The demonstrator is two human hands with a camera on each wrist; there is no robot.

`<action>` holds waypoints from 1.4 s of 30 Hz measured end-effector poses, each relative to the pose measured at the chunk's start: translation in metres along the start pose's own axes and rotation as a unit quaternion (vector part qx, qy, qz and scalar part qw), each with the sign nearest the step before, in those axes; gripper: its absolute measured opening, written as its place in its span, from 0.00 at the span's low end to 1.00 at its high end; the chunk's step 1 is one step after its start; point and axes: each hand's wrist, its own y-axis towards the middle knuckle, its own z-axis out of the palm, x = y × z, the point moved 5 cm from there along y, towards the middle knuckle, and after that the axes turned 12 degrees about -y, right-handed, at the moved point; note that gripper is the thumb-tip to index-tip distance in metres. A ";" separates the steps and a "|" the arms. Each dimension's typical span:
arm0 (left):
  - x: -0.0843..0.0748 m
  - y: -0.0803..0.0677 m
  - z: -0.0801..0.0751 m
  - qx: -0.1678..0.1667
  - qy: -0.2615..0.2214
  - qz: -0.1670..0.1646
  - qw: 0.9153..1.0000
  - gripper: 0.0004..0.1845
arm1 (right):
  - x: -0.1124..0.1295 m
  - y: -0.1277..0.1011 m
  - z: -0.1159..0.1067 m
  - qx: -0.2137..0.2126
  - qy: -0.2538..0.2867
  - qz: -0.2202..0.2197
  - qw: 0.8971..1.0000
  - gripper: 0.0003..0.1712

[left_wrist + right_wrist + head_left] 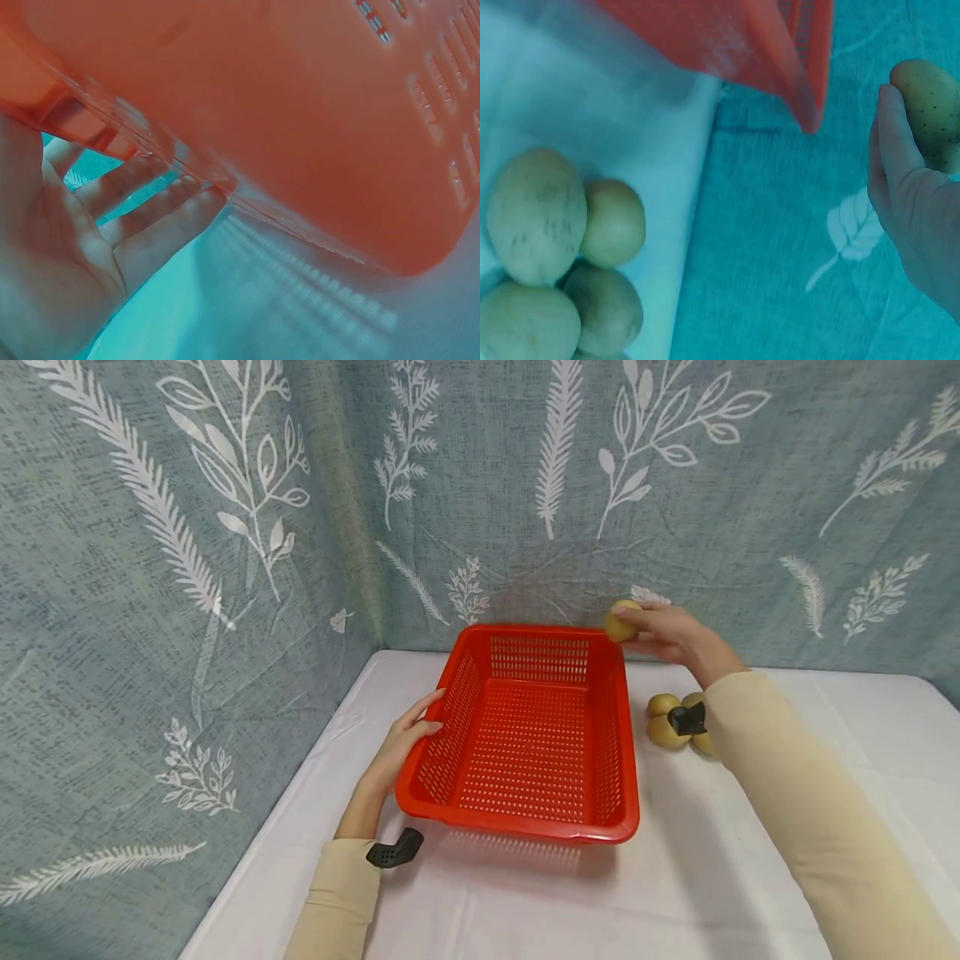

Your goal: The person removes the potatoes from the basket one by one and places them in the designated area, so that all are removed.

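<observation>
A red plastic basket (525, 743) with slotted walls stands in the middle of the head view, its near end raised a little above the cloth. My left hand (401, 743) grips its left rim; in the left wrist view, fingers (161, 232) of that hand reach beneath the rim. Above the basket's far right corner, my right hand (667, 631) holds a yellowish potato (622, 621). Dark specks show on that potato (930, 112) in the right wrist view. Nothing lies inside the basket.
Several more potatoes (666, 732) sit clustered on the white tablecloth (465, 918) right of the basket, partly hidden by the right wrist's black camera mount (687, 720). A grey-green leaf-patterned curtain (487, 485) hangs behind the table and along its left side.
</observation>
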 end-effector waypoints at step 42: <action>0.000 0.000 0.004 0.011 -0.008 -0.009 1.000 0.30 | -0.077 -0.055 -0.125 -0.037 -0.065 0.057 0.996 0.30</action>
